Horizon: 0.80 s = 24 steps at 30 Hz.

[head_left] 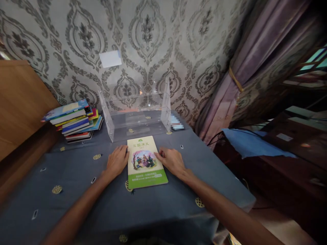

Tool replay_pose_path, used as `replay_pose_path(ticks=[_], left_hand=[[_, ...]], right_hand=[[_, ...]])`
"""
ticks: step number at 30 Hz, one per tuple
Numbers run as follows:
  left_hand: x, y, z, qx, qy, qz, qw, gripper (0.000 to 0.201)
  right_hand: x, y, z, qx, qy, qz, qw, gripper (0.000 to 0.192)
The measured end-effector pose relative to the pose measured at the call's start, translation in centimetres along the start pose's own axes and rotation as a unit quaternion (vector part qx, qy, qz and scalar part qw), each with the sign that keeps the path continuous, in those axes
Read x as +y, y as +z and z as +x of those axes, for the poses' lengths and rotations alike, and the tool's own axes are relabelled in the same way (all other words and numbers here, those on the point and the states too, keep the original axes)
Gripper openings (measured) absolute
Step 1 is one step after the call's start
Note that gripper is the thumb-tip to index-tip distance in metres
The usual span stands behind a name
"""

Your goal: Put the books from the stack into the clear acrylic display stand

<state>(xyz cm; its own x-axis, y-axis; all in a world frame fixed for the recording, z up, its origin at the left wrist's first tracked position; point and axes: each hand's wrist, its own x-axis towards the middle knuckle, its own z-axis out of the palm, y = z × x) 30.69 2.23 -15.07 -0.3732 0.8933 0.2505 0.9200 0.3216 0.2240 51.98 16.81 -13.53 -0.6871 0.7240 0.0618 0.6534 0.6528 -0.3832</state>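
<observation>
A book [145, 173] with a cream and green cover and a picture of seated figures lies face up on the cloth-covered table. At its left edge is my left hand [118, 159], fingers curled and closed against the side of the book. My right hand [172, 159] grips the opposite edge, its thumb touching the cover's side and its other fingers bent under, partly hidden. Just behind the book stands a clear acrylic rack [165, 105] with tiered shelves and nothing on them.
To the left, a leaning stack of books [75, 120] sits near a wooden panel [22, 105]. A blurred flat object [176, 122] lies right of the rack. Patterned wallpaper [148, 30] rises behind, and a tied purple curtain [230, 88] hangs past the table's right side.
</observation>
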Motion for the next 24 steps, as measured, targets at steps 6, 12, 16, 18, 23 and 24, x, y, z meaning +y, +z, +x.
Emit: replay_pose_path(ticks=[6, 12, 16, 18, 23, 24], left_hand=[[-1.2, 2.8, 2.3, 0.067, 0.065, -0.002, 0.996, 0.032], [-2.0, 3.5, 2.4, 0.077, 0.075, -0.043, 0.993, 0.035], [-2.4, 3.4, 2.5, 0.064, 0.092, -0.082, 0.99, 0.034], [-2.5, 3.4, 2.6, 0.064, 0.097, -0.083, 0.99, 0.034], [-2.4, 3.3, 2.7, 0.073, 0.101, -0.058, 0.991, 0.035], [-2.4, 3.2, 2.6, 0.073, 0.101, -0.053, 0.991, 0.035]], right_hand=[[-3.2, 1.2, 1.5, 0.022, -0.228, -0.026, 0.973, 0.021], [-6.1, 4.6, 5.1, -0.016, -0.339, 0.0, 0.941, 0.052], [-7.0, 5.5, 6.4, -0.041, -0.321, 0.009, 0.946, 0.065], [-6.9, 5.6, 6.6, -0.041, -0.319, 0.005, 0.947, 0.068], [-6.0, 5.5, 6.8, -0.03, -0.325, -0.01, 0.945, 0.065], [-5.7, 5.5, 6.8, -0.032, -0.322, -0.013, 0.946, 0.065]])
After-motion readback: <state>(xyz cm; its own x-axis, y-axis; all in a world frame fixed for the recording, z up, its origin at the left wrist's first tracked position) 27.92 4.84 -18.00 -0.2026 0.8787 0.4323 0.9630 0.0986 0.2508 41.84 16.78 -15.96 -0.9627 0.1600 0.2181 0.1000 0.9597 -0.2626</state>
